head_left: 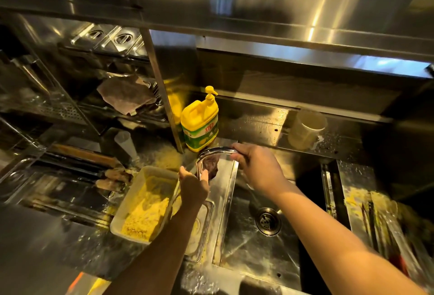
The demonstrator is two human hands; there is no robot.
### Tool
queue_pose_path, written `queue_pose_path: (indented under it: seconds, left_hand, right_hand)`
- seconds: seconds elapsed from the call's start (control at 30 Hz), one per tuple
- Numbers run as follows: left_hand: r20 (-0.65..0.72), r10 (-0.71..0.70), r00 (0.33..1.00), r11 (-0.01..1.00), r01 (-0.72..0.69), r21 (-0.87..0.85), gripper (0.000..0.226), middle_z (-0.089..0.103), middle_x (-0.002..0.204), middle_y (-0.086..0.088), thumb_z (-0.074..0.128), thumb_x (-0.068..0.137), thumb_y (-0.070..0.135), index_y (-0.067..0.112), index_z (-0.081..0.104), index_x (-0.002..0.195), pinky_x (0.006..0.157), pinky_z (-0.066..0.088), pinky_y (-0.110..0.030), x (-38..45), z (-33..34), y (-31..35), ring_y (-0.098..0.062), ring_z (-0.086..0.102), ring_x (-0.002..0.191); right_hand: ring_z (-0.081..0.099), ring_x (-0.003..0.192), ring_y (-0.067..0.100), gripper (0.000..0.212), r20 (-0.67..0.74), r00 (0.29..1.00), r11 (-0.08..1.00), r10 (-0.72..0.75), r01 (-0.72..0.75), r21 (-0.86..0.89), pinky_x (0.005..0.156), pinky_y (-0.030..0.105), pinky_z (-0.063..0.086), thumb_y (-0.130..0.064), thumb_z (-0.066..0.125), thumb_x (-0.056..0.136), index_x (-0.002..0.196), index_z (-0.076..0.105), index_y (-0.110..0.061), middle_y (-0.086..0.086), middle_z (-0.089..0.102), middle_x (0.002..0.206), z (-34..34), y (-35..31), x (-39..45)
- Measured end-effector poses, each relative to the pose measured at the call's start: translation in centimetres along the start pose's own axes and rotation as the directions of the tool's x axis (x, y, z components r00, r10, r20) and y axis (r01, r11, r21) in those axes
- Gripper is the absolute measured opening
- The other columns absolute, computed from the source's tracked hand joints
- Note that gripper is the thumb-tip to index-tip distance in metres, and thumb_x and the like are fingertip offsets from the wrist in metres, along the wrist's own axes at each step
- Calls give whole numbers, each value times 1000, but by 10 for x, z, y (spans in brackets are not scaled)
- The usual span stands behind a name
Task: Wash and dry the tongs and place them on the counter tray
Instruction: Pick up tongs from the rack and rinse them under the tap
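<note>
A curved chrome faucet point(215, 150) arches over the sink's point(270, 254) left rim. My right hand point(258, 169) is closed on the right end of the spout. My left hand point(193, 185) reaches up under the spout's downturned tip with thumb and fingers apart and nothing held. Just behind the tip lies a dark scrub pad point(211, 165). Long metal tongs point(375, 226), blurred, lie in a crumb-strewn steel tray point(345, 177) to the right of the sink, away from both hands.
A yellow dish-soap pump bottle point(200, 125) stands behind the faucet. Left of the sink sits a white tub of yellow crumbs point(145, 203). A clear measuring jug point(305, 129) rests on the back ledge. A brown cloth point(126, 94) lies on the left rack.
</note>
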State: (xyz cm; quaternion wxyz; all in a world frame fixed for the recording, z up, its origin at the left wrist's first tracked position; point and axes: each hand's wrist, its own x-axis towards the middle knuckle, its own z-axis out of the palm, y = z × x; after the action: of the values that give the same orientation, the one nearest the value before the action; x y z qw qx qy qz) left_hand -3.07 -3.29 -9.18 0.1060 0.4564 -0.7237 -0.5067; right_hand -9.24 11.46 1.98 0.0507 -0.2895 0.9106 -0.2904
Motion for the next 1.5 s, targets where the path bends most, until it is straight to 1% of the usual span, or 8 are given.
queue_pose_path:
  seconds: [0.37, 0.47, 0.57, 0.77, 1.03, 1.17, 1.3, 1.5]
  left_hand:
    - [12, 244, 970, 969, -244, 33, 35, 60, 101, -33, 67, 83, 1, -13, 52, 110, 82, 51, -54, -14, 6, -34, -46, 61, 91]
    - [132, 389, 912, 920, -376, -108, 18, 57, 82, -7, 61, 83, 5, 7, 55, 99, 69, 50, -23, -31, 25, -49, -20, 55, 72]
    - [285, 473, 833, 818, -536, 208, 34, 58, 108, 1, 60, 88, 14, 15, 52, 121, 77, 49, -12, -16, 55, -32, -13, 61, 94]
    - [421, 263, 868, 337, -491, 803, 54, 25, 155, -30, 43, 98, 24, 7, 32, 148, 117, 27, -49, 54, 86, 19, -45, 28, 142]
    - [450, 124, 884, 365, -463, 808, 56, 42, 147, -15, 55, 95, 31, 19, 37, 146, 107, 42, -49, 92, 96, -3, -37, 44, 134]
    - [572, 147, 807, 561, -544, 623, 55, 53, 136, -16, 71, 83, 27, 15, 49, 132, 103, 45, -44, 78, 93, -12, -36, 54, 124]
    - [538, 106, 836, 971, -203, 124, 57, 58, 121, -17, 83, 77, 26, 12, 41, 113, 97, 48, -39, 46, 82, -15, -31, 59, 113]
    - [618, -117, 777, 829, 419, -370, 46, 68, 102, -19, 71, 87, 9, 1, 49, 127, 69, 60, -43, -29, 72, -25, -29, 69, 80]
  right_hand:
    - [63, 111, 21, 38, 54, 999, 998, 6, -10, 67, 94, 34, 50, -33, 58, 97, 134, 60, -24, 3, 69, 125, -3, 4, -4]
    - [59, 115, 18, 40, 39, 999, 995, -11, 7, 104, 98, 34, 47, -32, 57, 98, 137, 57, -22, 3, 66, 127, -2, 7, -7]
    - [58, 113, 17, 37, 6, 1000, 997, -25, 24, 78, 98, 31, 46, -28, 58, 98, 134, 59, -20, 3, 66, 123, -2, 14, -11]
    - [63, 106, 18, 29, -76, 997, 999, -28, 31, 33, 94, 28, 47, -19, 62, 96, 124, 67, -19, 3, 71, 115, -6, 28, -19]
    - [65, 97, 16, 27, -140, 990, 999, 4, 3, 52, 88, 35, 53, -21, 62, 96, 122, 70, -23, 2, 72, 108, 0, 30, -18]
    - [66, 94, 19, 27, -163, 986, 997, 33, -21, 78, 86, 37, 54, -19, 64, 95, 121, 70, -22, 3, 72, 105, 1, 31, -19]
    - [63, 107, 20, 31, -139, 988, 990, 63, -45, 136, 95, 36, 50, -18, 63, 95, 126, 67, -21, 4, 70, 117, 2, 33, -23]
    - [64, 107, 15, 40, -71, 926, 878, 372, -326, 350, 92, 28, 51, -25, 69, 91, 130, 60, -16, 0, 66, 120, 2, 58, -66]
